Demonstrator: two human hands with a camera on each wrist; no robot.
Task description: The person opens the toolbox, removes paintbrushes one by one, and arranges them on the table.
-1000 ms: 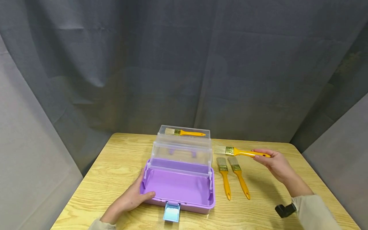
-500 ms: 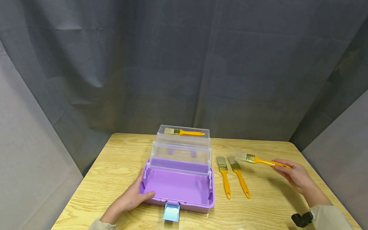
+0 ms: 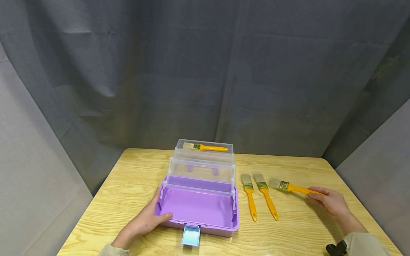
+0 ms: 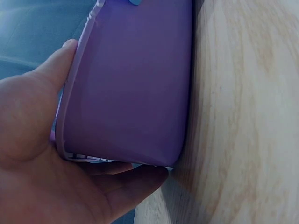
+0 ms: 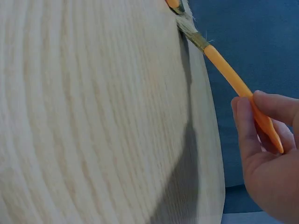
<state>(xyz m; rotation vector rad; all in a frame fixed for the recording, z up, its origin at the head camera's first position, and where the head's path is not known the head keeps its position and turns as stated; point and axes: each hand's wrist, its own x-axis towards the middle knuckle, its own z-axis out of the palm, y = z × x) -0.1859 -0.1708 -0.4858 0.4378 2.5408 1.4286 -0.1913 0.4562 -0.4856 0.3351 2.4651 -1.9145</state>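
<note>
A purple box (image 3: 221,231) with a blue latch (image 3: 191,236) stands on the table, its clear tiers raised at the back. My left hand (image 3: 145,217) holds its front left corner, the thumb over the front rim and the fingers along the side wall (image 4: 131,84). My right hand (image 3: 333,204) pinches a paintbrush (image 3: 296,189) by the end of its orange handle (image 5: 233,79), bristles pointing left. This brush is low over the table at the right; I cannot tell whether its bristles touch the wood. Another paintbrush (image 3: 214,148) lies across the clear top tier.
Two more paintbrushes, one nearer the box (image 3: 251,202) and one beside it (image 3: 269,202), lie between the box and the held brush, bristles away from me. The wooden table (image 3: 109,199) ends at a dark curtain (image 3: 179,71) at the back.
My right hand has carried the paintbrush right and down, from beside the clear tiers to low over the table's right side. The left hand stays on the box.
</note>
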